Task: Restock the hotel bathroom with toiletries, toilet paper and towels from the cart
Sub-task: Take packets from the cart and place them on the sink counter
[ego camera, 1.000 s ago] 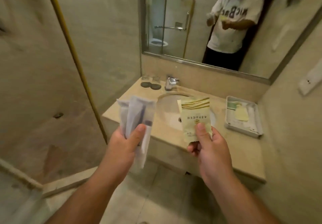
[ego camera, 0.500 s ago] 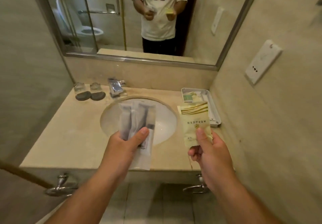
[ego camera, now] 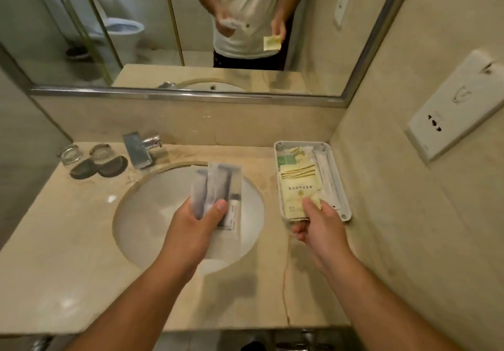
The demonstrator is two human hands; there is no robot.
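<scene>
Head view: you look down at a round sink [ego camera: 147, 214] in a beige counter. Your left hand [ego camera: 195, 223] hangs over the sink, thumb and curled fingers gripping a bunch of clear packets [ego camera: 218, 187] with dark tubes inside. Your right hand [ego camera: 320, 226], right of the sink, pinches the near edge of a yellow sachet [ego camera: 297, 189], thumb on top. The sachet lies over a white tray [ego camera: 338, 184] just right of the sink; you cannot tell if it rests there. Behind the sink stands a tap [ego camera: 140, 147], and left of that two glasses [ego camera: 71, 154].
</scene>
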